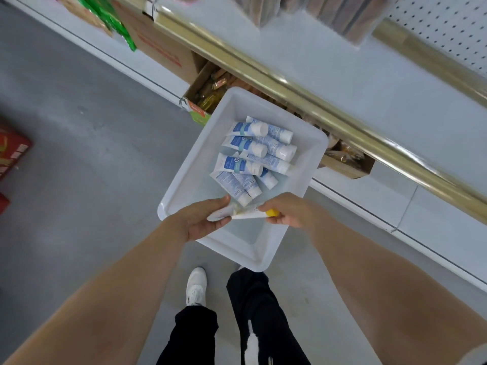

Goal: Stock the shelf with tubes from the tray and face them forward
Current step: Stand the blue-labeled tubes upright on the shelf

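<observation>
A white plastic tray [184,185] sits on the floor by the shelf, holding several blue-and-white tubes [245,159] with white caps, piled at its far half. Over the tray's near half, my left hand [203,222] grips the flat end of white tubes [224,213]. My right hand [287,210] holds the capped end of a white tube with a yellow cap [272,213]. The two hands are close together, with the tubes bridging them. The white shelf [355,83] with a gold front rail [316,106] runs diagonally above the tray.
Open cardboard boxes [208,90] of wrapped goods sit under the shelf behind the tray. A red box [13,151] lies on the grey floor at far left. Packaged goods [337,14] stand on the shelf's back. My legs and a white shoe [196,285] are just below the tray.
</observation>
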Action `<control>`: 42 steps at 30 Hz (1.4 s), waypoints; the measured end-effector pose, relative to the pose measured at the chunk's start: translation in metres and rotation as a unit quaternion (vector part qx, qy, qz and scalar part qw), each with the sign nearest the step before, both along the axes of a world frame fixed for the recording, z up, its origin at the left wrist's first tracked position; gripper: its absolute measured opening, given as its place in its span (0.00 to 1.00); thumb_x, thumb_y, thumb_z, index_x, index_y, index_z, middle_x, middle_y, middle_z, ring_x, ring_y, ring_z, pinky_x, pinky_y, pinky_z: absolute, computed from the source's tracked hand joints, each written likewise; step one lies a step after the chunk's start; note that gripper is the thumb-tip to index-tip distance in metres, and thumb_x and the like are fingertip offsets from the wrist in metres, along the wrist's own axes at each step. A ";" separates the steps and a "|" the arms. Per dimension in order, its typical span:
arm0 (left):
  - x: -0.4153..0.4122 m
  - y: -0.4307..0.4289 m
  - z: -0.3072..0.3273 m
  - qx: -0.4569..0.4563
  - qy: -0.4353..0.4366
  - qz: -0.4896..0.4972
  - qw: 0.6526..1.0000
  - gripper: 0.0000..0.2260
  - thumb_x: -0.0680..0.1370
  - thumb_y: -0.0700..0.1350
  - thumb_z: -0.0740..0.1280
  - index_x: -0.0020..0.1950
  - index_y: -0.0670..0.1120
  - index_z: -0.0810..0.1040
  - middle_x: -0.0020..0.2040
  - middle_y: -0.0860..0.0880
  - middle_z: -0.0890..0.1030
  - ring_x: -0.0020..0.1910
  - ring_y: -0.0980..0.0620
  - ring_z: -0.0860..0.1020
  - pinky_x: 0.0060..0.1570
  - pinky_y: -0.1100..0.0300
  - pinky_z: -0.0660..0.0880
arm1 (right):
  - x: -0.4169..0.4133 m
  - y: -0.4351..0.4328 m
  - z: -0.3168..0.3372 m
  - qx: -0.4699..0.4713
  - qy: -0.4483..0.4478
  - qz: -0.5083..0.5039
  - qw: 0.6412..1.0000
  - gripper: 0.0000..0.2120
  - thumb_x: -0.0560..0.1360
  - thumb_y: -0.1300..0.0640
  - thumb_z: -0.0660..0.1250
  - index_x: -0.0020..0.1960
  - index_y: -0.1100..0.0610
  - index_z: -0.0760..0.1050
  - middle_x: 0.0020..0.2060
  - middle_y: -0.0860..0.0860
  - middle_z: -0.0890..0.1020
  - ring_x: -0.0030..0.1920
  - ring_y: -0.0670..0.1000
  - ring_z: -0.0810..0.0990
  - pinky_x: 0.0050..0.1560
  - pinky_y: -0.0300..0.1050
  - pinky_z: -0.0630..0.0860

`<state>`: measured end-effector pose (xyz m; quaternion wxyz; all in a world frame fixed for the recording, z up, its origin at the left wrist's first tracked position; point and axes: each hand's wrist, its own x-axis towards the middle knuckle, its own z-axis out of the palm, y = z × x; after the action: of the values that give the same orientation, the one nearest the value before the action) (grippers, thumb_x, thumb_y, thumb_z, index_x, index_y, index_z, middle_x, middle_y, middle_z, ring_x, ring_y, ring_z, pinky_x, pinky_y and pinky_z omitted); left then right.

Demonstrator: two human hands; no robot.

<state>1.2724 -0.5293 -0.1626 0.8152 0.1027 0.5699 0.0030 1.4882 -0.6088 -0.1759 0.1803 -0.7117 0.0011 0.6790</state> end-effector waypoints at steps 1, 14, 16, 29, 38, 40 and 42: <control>-0.001 0.001 0.009 0.008 0.003 -0.007 1.000 0.10 0.73 0.42 0.73 0.53 0.42 0.79 0.50 0.44 0.81 0.48 0.50 0.80 0.49 0.58 0.81 | -0.002 -0.004 0.011 0.005 0.021 -0.041 0.999 0.10 0.71 0.66 0.74 0.50 0.61 0.77 0.50 0.59 0.76 0.52 0.55 0.76 0.55 0.48 0.80; -0.017 -0.013 0.138 0.052 -0.137 -0.004 0.989 0.15 0.77 0.42 0.68 0.65 0.44 0.78 0.54 0.40 0.78 0.45 0.47 0.78 0.43 0.60 0.77 | -0.059 -0.070 0.141 0.173 0.037 -0.344 0.922 0.17 0.80 0.62 0.62 0.69 0.55 0.73 0.55 0.56 0.77 0.46 0.50 0.76 0.40 0.38 0.80; -0.019 -0.020 0.165 0.068 -0.166 -0.027 0.983 0.15 0.77 0.44 0.68 0.63 0.43 0.79 0.55 0.39 0.78 0.46 0.46 0.79 0.48 0.57 0.75 | -0.069 -0.081 0.163 0.225 0.007 -0.360 0.905 0.17 0.81 0.62 0.62 0.70 0.58 0.71 0.51 0.51 0.78 0.46 0.47 0.78 0.48 0.38 0.79; -0.013 -0.031 0.293 0.183 -0.395 -0.100 0.895 0.40 0.60 0.51 0.83 0.67 0.37 0.73 0.65 0.36 0.72 0.64 0.41 0.73 0.63 0.52 0.74 | -0.078 -0.124 0.299 0.408 -0.033 -0.482 0.774 0.19 0.76 0.64 0.64 0.64 0.70 0.69 0.51 0.63 0.75 0.44 0.60 0.78 0.47 0.55 0.77; 0.050 -0.037 0.375 0.379 -0.311 -0.170 0.855 0.06 0.79 0.39 0.67 0.55 0.41 0.74 0.39 0.46 0.78 0.32 0.56 0.77 0.32 0.65 0.77 | -0.045 -0.135 0.388 0.507 -0.104 -0.477 0.711 0.12 0.79 0.64 0.63 0.62 0.64 0.71 0.49 0.59 0.79 0.47 0.56 0.80 0.47 0.52 0.80; 0.068 -0.036 0.391 0.438 -0.258 -0.190 0.840 0.05 0.78 0.44 0.68 0.51 0.45 0.75 0.30 0.50 0.73 0.25 0.57 0.68 0.23 0.66 0.66 | -0.030 -0.138 0.407 0.520 -0.140 -0.451 0.712 0.11 0.79 0.63 0.64 0.61 0.60 0.72 0.50 0.56 0.80 0.48 0.55 0.80 0.46 0.51 0.80; 0.088 -0.031 0.402 0.498 -0.215 -0.206 0.814 0.09 0.76 0.50 0.71 0.51 0.46 0.79 0.32 0.51 0.76 0.28 0.55 0.66 0.25 0.64 0.63 | -0.013 -0.140 0.424 0.531 -0.171 -0.432 0.709 0.11 0.79 0.63 0.66 0.61 0.57 0.72 0.51 0.55 0.80 0.48 0.54 0.80 0.43 0.49 0.81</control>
<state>1.3600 -0.5603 0.2395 0.7357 0.6066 0.2666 0.1402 1.4756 -0.7483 0.2480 0.7990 -0.5243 -0.0827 0.2825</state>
